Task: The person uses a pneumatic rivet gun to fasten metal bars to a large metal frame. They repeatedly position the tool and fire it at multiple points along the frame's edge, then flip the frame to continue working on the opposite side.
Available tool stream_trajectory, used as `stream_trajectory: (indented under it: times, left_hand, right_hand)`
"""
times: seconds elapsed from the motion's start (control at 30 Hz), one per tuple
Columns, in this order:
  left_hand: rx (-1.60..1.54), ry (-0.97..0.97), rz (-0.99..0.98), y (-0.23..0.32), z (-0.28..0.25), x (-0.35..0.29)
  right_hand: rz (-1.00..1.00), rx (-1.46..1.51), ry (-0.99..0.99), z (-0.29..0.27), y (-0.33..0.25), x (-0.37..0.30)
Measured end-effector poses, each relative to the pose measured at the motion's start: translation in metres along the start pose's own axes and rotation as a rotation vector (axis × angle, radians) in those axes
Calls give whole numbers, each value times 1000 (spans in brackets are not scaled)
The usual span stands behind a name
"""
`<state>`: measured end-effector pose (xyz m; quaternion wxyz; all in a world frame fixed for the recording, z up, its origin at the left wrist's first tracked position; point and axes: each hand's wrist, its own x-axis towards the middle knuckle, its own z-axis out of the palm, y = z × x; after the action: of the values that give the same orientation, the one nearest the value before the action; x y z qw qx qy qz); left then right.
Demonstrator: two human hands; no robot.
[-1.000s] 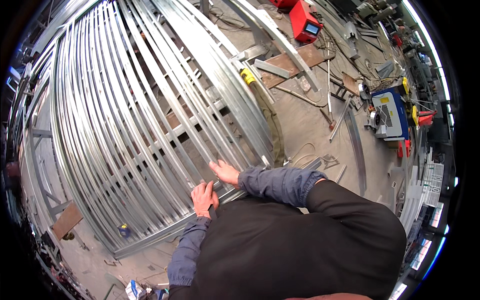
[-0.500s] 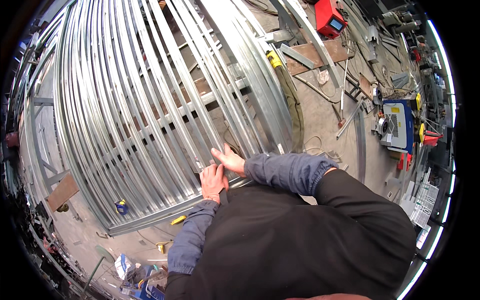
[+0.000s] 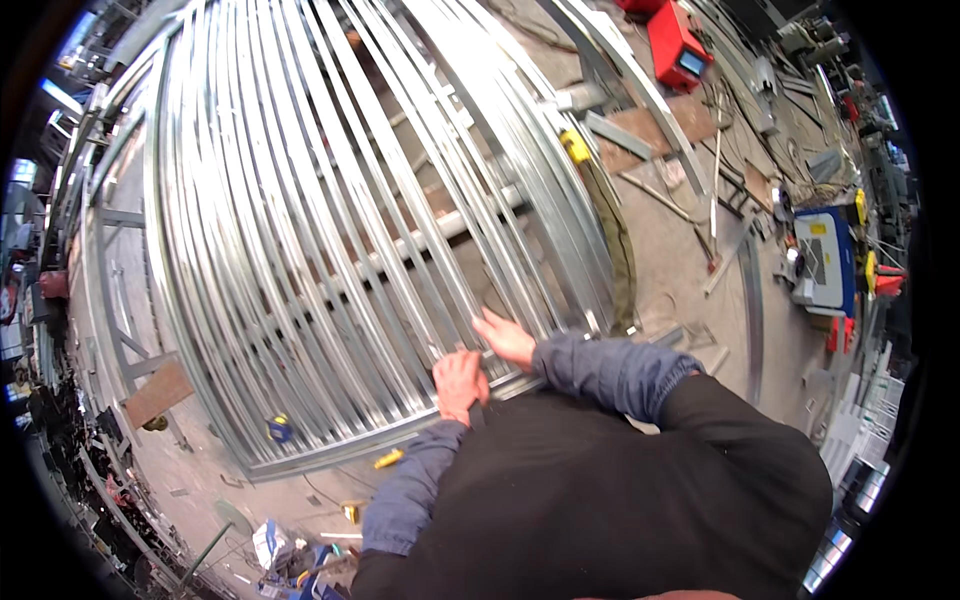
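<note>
Metal bars, smooth and shiny, lie parallel in a frame before the person, left hand curled at its near edge, can't tell if gripping, right hand just beside, fingers extended, olive fabric-like sleeve alongside.

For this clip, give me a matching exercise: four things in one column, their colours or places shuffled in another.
1. left hand
2. tape measure
3. boxy machine with screen
4. long fabric sleeve

A. red
B. beside the right hand, at the near edge of the barred metal frame
C. olive green
D. blue and yellow

Pairs: 1-B, 2-D, 3-A, 4-C
</note>
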<state>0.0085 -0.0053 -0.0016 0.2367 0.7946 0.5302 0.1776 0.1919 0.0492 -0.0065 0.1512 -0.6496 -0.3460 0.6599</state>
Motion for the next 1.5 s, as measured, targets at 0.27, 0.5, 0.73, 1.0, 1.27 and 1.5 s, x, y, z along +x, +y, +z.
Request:
stream_trajectory:
  times: [0.27, 0.5, 0.73, 1.0, 1.27, 1.5]
  left_hand:
    - [-46, 21, -18, 4, -11, -1]
    - [-61, 4, -36, -6, -16, 9]
    - [-253, 50, -80, -11, -25, 4]
    - [-198, 174, -266, -26, -78, -27]
    - [-222, 162, -352, -25, -99, -70]
    - [-409, 140, -423, -15, -103, -60]
  right_hand:
    - [85, -41, -31, 10, -4, 4]
    - [-181, -274, 18, -17, -38, 2]
    - [-490, -708, 911, -224, -94, 12]
    - [-28, 87, 466, -350, -58, 124]
    - [-128, 99, 555, -343, -73, 129]
    - [-286, 121, 576, -341, -82, 50]
